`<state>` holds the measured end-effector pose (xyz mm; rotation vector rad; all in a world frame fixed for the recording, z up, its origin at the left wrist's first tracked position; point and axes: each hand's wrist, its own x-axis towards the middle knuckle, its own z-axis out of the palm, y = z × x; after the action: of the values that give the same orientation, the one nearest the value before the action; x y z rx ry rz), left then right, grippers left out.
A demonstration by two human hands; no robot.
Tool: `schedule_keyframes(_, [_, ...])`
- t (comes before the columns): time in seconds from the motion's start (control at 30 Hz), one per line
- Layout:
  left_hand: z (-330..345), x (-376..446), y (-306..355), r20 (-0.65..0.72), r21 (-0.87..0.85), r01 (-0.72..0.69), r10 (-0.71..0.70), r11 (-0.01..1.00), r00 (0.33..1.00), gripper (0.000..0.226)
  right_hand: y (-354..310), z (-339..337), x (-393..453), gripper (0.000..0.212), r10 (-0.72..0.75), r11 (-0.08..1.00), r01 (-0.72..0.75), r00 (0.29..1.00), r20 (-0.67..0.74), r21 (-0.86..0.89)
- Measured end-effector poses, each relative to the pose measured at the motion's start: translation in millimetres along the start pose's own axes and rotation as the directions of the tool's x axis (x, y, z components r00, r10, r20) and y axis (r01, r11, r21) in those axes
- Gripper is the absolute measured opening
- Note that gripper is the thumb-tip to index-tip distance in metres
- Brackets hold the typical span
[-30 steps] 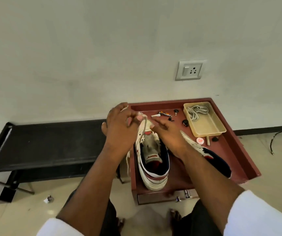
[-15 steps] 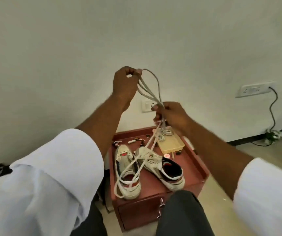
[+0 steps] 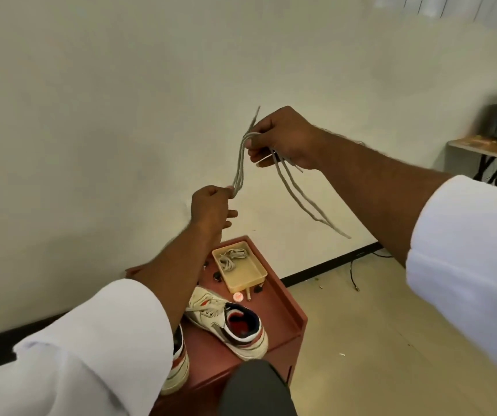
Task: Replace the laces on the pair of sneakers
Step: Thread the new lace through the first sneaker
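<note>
Cabinet (image 3: 283,307) top, red, low against the wall: both sneakers on it. Right sneaker (image 3: 229,322) lies in plain view; left sneaker (image 3: 178,361) mostly hidden under our left sleeve. Tan tray (image 3: 259,270) at the back holds a coiled lace (image 3: 232,258).

A second lace (image 3: 241,163) is up in the air, folded into several strands. Right hand (image 3: 283,139) grips the bunch, fingers curled round it, loose ends trailing down to the right. Left hand (image 3: 211,207) pinches the lower loops at the fingertips, other fingers slack.

We judge this the bundling of a pulled-out lace. The next move calls for setting it aside, then taking a lace for threading.

No brand or writing is legible; sneaker marks too small.
</note>
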<state>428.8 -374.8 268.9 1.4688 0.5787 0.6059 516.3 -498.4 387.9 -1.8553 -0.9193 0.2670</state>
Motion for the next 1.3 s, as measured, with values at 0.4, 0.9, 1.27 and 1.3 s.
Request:
schedule_keyframes(0.4, [41.0, 32.2, -109.9, 0.286, 0.485, 0.022, -0.183, 0.874, 0.941, 0.012, 144.3, 45.6, 7.1, 0.014, 0.123, 0.992, -0.123, 0.992, 0.018, 0.027])
schedule_keyframes(0.9, [38.7, 74.5, -251.5, 0.431, 0.869, -0.240, -0.426, 0.432, 0.795, 0.023, 362.0, 127.5, -16.3, 0.013, 0.408, 0.912, -0.409, 0.912, 0.034, 0.021])
schedule_keyframes(1.27, [-32.5, 54.9, -245.9, 0.541, 0.839, -0.420, -0.443, 0.347, 0.715, 0.078, 352.8, 173.2, -68.3, 0.038, 0.294, 0.949, -0.282, 0.953, -0.072, 0.142])
schedule_keyframes(1.3, [-35.3, 49.1, -244.6, 0.502, 0.865, -0.417, -0.456, 0.280, 0.735, 0.083, 347.0, 181.3, -74.8, 0.030, 0.353, 0.909, -0.339, 0.936, -0.015, 0.242])
